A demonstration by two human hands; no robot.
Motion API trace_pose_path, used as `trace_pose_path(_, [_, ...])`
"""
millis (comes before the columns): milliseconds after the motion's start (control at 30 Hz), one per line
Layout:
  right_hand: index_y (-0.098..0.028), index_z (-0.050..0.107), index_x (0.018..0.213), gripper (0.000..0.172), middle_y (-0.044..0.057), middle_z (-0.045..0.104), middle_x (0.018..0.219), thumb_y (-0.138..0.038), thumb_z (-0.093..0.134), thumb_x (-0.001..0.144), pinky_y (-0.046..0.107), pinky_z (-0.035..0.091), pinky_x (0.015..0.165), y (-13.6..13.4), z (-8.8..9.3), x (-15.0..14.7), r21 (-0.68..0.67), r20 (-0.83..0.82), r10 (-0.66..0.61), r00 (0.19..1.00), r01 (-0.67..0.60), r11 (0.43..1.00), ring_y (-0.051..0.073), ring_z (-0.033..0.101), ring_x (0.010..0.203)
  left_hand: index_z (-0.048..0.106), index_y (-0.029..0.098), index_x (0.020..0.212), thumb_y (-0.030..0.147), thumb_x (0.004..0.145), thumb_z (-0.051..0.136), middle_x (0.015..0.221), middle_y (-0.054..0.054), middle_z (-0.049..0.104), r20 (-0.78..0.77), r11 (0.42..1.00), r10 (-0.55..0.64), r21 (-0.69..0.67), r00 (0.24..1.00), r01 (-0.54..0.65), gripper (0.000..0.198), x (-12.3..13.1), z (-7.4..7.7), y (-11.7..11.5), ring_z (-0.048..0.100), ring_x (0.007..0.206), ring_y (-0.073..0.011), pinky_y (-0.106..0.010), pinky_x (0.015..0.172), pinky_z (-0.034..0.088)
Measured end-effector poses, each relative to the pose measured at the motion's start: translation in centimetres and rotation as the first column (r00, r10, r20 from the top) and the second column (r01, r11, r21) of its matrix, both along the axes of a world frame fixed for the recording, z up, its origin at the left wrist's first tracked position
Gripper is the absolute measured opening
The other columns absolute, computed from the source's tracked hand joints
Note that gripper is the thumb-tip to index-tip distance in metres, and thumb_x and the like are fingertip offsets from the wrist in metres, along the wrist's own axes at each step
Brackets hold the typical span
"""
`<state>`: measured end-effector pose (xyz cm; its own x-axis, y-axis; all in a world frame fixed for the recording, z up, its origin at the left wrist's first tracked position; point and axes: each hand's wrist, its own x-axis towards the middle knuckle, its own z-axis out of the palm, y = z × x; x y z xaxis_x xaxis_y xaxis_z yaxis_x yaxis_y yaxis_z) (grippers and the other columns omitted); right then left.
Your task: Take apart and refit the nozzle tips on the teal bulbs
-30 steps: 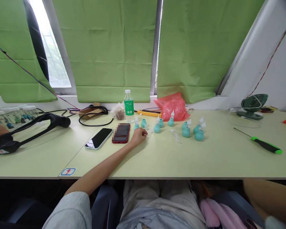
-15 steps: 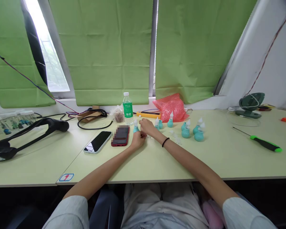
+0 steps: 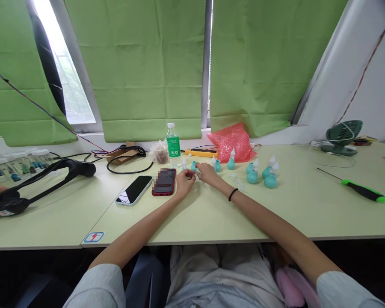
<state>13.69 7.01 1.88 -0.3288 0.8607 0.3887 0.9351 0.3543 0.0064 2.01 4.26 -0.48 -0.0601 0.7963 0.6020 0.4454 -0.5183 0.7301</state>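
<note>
Between my hands is a teal nasal aspirator bulb [image 3: 194, 166] with its round neck open and no white tip on it. My right hand [image 3: 208, 174] is closed at the bulb's right side, fingertips against it. My left hand [image 3: 185, 184] is just in front and to the left, fingers curled in a pinch; what lies in it is too small to make out. Behind it, a white-tipped aspirator [image 3: 184, 164] is partly hidden. Beyond my right hand are another open bulb [image 3: 217, 166] and a tipped aspirator [image 3: 231, 160]. Small clear plastic pieces [image 3: 239, 184] lie right of my wrist.
Several teal aspirators [image 3: 270, 179] stand to the right, near a screwdriver [image 3: 364, 190] and a small fan [image 3: 342, 137]. Two phones [image 3: 134, 190] lie left. Behind are a water bottle [image 3: 173, 146] and red bubble wrap [image 3: 232, 143]. A black headset frame [image 3: 59, 179] sits far left.
My right hand has shifted slightly right and down, and the open teal bulb now shows beside its fingertips. My left hand's fingers show more plainly. The view has moved slightly.
</note>
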Motion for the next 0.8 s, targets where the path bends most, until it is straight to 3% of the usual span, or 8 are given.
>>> trace_pose_path(67, [-0.014, 0.045, 0.098, 0.025, 0.009, 0.056, 0.085, -0.017, 0.044, 0.073, 0.026, 0.038, 0.067, -1.0, 0.1, 1.1, 0.046, -0.064, 0.073, 0.995, -0.07, 0.996, 0.019, 0.052, 0.081, 0.059, 0.012, 0.065, 0.013, 0.057, 0.052, 0.065, -0.003, 0.061, 0.062, 1.0, -0.022, -0.014, 0.998, 0.023, 0.012, 0.2, 0.2, -0.2, 0.054, 0.057, -0.0109, -0.023, 0.06, 0.044])
trace_pose_path(133, [-0.014, 0.048, 0.093, 0.022, 0.007, 0.057, 0.082, -0.016, 0.045, 0.071, 0.026, 0.038, 0.068, -2.3, -0.2, 2.3, 0.133, -0.189, 0.226, 0.956, -0.203, 0.97, 0.017, 0.052, 0.079, 0.06, 0.012, 0.067, 0.014, 0.056, 0.054, 0.067, -0.004, 0.062, 0.121, 0.998, -0.055, -0.035, 0.991, 0.059, 0.013, 0.3, 0.2, -0.4, 0.056, 0.059, -0.0119, -0.024, 0.061, 0.045])
trace_pose_path(200, [-0.014, 0.052, 0.087, 0.019, 0.006, 0.058, 0.081, -0.015, 0.046, 0.069, 0.025, 0.04, 0.067, -3.5, -1.1, 3.1, 0.2, -0.335, 0.37, 0.867, -0.318, 0.927, 0.015, 0.053, 0.073, 0.061, 0.011, 0.069, 0.016, 0.056, 0.056, 0.068, -0.006, 0.062, 0.184, 0.991, -0.101, -0.072, 0.978, 0.116, 0.015, 0.4, 0.1, -0.5, 0.057, 0.061, -0.0133, -0.025, 0.062, 0.046])
trace_pose_path(267, [-0.014, 0.054, 0.084, 0.018, 0.004, 0.059, 0.078, -0.016, 0.047, 0.067, 0.023, 0.042, 0.062, -4.4, -2.3, 3.5, 0.175, -0.48, 0.416, 0.772, -0.38, 0.908, 0.011, 0.053, 0.064, 0.061, 0.01, 0.071, 0.018, 0.055, 0.059, 0.069, -0.007, 0.063, 0.254, 0.972, -0.16, -0.128, 0.954, 0.197, 0.018, 0.4, 0.0, -0.5, 0.058, 0.062, -0.0147, -0.026, 0.061, 0.047])
trace_pose_path(367, [-0.014, 0.058, 0.078, 0.018, 0.004, 0.06, 0.073, -0.015, 0.049, 0.063, 0.021, 0.043, 0.055, -4.8, -3.6, 3.2, 0.079, -0.649, 0.374, 0.663, -0.431, 0.899, 0.01, 0.052, 0.058, 0.062, 0.009, 0.071, 0.019, 0.053, 0.061, 0.067, -0.007, 0.063, 0.329, 0.936, -0.216, -0.198, 0.919, 0.291, 0.021, 0.5, -0.2, -0.4, 0.059, 0.063, -0.0161, -0.027, 0.061, 0.047])
trace_pose_path(533, [-0.012, 0.06, 0.073, 0.021, 0.004, 0.061, 0.073, -0.012, 0.054, 0.053, 0.022, 0.044, 0.059, -3.8, -3.8, 3.0, -0.065, -0.827, 0.223, 0.517, -0.481, 0.875, 0.012, 0.054, 0.062, 0.063, 0.009, 0.069, 0.018, 0.051, 0.063, 0.067, -0.008, 0.064, 0.297, 0.925, -0.212, -0.246, 0.931, 0.289, 0.021, 0.5, -0.1, -0.3, 0.059, 0.064, -0.0172, -0.027, 0.059, 0.047])
trace_pose_path(667, [-0.011, 0.059, 0.073, 0.025, 0.003, 0.06, 0.068, -0.01, 0.058, 0.047, 0.023, 0.044, 0.056, -3.2, -3.7, 3.5, -0.173, -0.908, 0.063, 0.414, -0.509, 0.843, 0.012, 0.053, 0.059, 0.063, 0.01, 0.07, 0.018, 0.052, 0.063, 0.071, -0.008, 0.064, 0.245, 0.922, -0.232, -0.251, 0.941, 0.293, 0.02, 0.4, -0.1, -0.3, 0.059, 0.066, -0.0172, -0.027, 0.061, 0.047])
trace_pose_path(800, [-0.011, 0.059, 0.071, 0.026, 0.002, 0.059, 0.064, -0.01, 0.061, 0.044, 0.022, 0.044, 0.054, -2.9, -4.0, 3.7, -0.18, -0.932, 0.019, 0.362, -0.507, 0.843, 0.011, 0.053, 0.057, 0.063, 0.01, 0.069, 0.019, 0.053, 0.063, 0.074, -0.009, 0.064, 0.161, 0.917, -0.272, -0.256, 0.949, 0.306, 0.019, 0.3, -0.3, -0.2, 0.059, 0.067, -0.0166, -0.027, 0.064, 0.046])
